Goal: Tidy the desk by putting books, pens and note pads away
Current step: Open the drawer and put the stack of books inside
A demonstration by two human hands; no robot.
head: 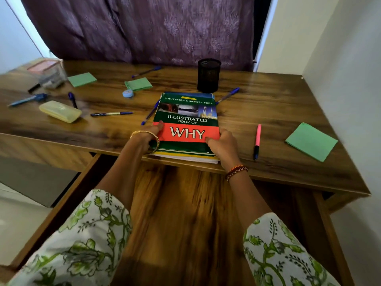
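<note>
A stack of books (pixel 186 120) lies at the desk's front edge, topped by a green and red one titled "Illustrated Book of Why". My left hand (pixel 151 137) grips its left side and my right hand (pixel 223 144) grips its right side, thumbs on the cover. Blue pens lie scattered: one (pixel 111 113) left of the stack, one (pixel 227 96) by the black mesh pen holder (pixel 208 75), one (pixel 146 71) at the back. A pink pen (pixel 257 141) lies right of the stack. Green note pads (pixel 311 141) (pixel 138 84) (pixel 82 79) rest on the desk.
A yellow case (pixel 59 111), a small blue tape measure (pixel 128 93), a compass tool (pixel 27 99) and a clear plastic box (pixel 48 73) sit on the left of the wooden desk (pixel 278 112). A lower pull-out shelf (pixel 181 203) extends under my arms. A purple curtain hangs behind; a white wall stands on the right.
</note>
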